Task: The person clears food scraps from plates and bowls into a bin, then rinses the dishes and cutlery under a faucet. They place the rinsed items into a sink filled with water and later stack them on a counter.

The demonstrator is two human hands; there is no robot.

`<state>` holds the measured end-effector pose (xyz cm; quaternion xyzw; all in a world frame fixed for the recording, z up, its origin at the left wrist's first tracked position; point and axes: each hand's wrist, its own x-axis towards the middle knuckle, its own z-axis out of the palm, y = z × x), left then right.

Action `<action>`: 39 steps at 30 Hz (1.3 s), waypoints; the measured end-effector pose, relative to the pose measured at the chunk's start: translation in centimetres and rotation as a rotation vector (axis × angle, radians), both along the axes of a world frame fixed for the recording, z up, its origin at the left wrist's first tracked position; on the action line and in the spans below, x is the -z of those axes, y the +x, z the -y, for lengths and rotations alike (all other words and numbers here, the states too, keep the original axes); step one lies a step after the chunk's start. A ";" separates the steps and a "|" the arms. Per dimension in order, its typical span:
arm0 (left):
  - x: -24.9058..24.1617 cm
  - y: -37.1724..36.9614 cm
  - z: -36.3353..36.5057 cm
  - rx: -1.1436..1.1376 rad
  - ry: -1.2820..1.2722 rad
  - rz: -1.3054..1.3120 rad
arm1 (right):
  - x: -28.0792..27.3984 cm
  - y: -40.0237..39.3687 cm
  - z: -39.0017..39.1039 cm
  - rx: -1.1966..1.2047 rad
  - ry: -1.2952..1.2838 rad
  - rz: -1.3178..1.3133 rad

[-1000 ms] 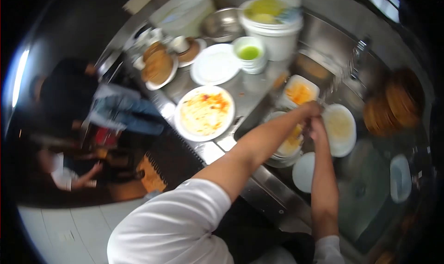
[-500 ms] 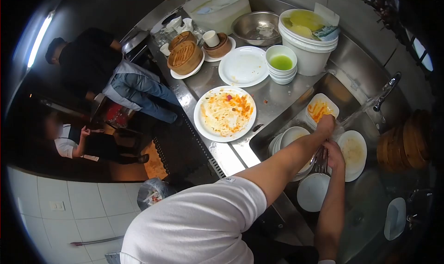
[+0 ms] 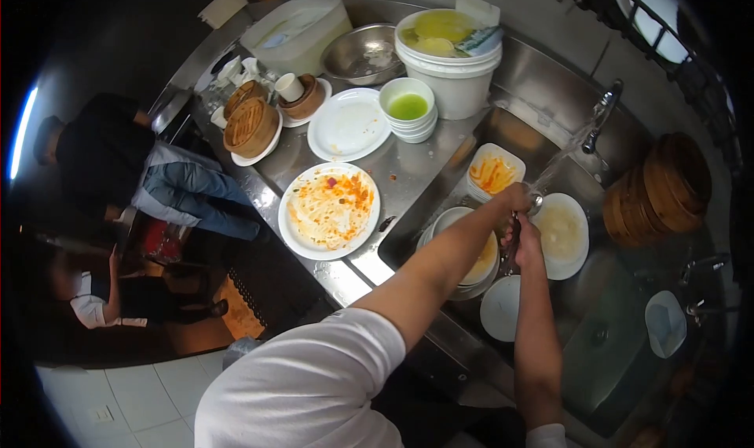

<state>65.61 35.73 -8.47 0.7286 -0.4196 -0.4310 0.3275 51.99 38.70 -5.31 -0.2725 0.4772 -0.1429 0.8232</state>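
Note:
Both my hands are together over the sink [image 3: 440, 193], in front of the running tap [image 3: 603, 117]. My left hand [image 3: 515, 200] is closed at the upper end of a bunch of cutlery, and a shiny spoon [image 3: 536, 202] shows beside it. Just below, my right hand [image 3: 528, 242] grips the handles; the exact pieces are partly hidden. A stained oval plate [image 3: 562, 236] lies right of my hands. Beyond my left hand is a white square dish [image 3: 496, 170] with orange sauce. Under my forearm are stacked bowls [image 3: 452, 219], and a pale round bowl [image 3: 499, 310] sits lower.
On the steel counter are a sauce-smeared plate [image 3: 330, 212], a white plate [image 3: 349, 126], stacked bowls with green liquid [image 3: 408, 106], a white bucket [image 3: 448, 71], a metal basin [image 3: 363, 54] and bamboo steamers [image 3: 250, 128]. More steamers [image 3: 658, 189] stand at right. Two people are at left.
The view has shifted, so the counter and sink sit further left. My hands stay together at the cutlery; a spoon now shows beside my left hand, and the cutlery is tilted differently.

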 end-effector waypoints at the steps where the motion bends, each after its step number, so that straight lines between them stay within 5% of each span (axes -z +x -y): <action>1: 0.2 0.1 0.0 0.001 -0.129 0.090 | -0.6 0.4 -0.1 0.000 -0.010 0.057; 5: 0.8 0.6 -1.0 -0.162 -0.264 0.409 | -1.7 0.6 -0.9 -0.007 -0.061 0.229; 7: 0.2 0.4 -1.1 -0.320 -0.083 0.340 | -1.1 0.4 -0.6 -0.029 -0.095 0.211; 9: 3.2 0.5 -0.4 -0.526 -0.237 -0.053 | -0.7 0.6 -0.5 -0.003 -0.139 0.134; 12: 4.1 1.7 -1.2 -0.169 -0.209 0.039 | -0.6 1.1 -0.7 0.021 -0.224 0.028; 15: 1.0 0.7 -2.2 -0.139 -0.041 0.381 | -1.2 1.2 -1.7 -0.033 -0.210 -0.029; 18: 0.2 0.5 -2.7 -0.110 0.037 0.330 | -0.3 1.4 -1.8 0.086 -0.172 0.143; 21: 0.4 1.6 -3.1 -0.249 -0.024 -0.900 | -1.9 0.2 -2.0 -0.101 -0.151 0.108; 25: -1.4 2.1 -3.4 -0.150 -0.037 -1.018 | -3.3 -0.4 -2.4 -0.175 -0.033 0.101; 28: -3.1 1.6 -3.5 -0.106 0.101 -0.578 | -1.6 -0.7 -1.6 -0.198 0.002 0.174; 29: -1.9 1.9 -3.3 -0.023 -0.027 -0.253 | -0.3 -0.2 -1.0 -0.157 -0.013 0.120; 32: -3.1 1.7 -6.0 -0.205 -0.115 0.218 | 3.7 0.7 0.9 0.029 0.069 0.143; 39: -15.1 5.3 -23.2 -0.003 -0.328 -0.130 | 3.6 4.7 4.4 0.218 -0.022 0.289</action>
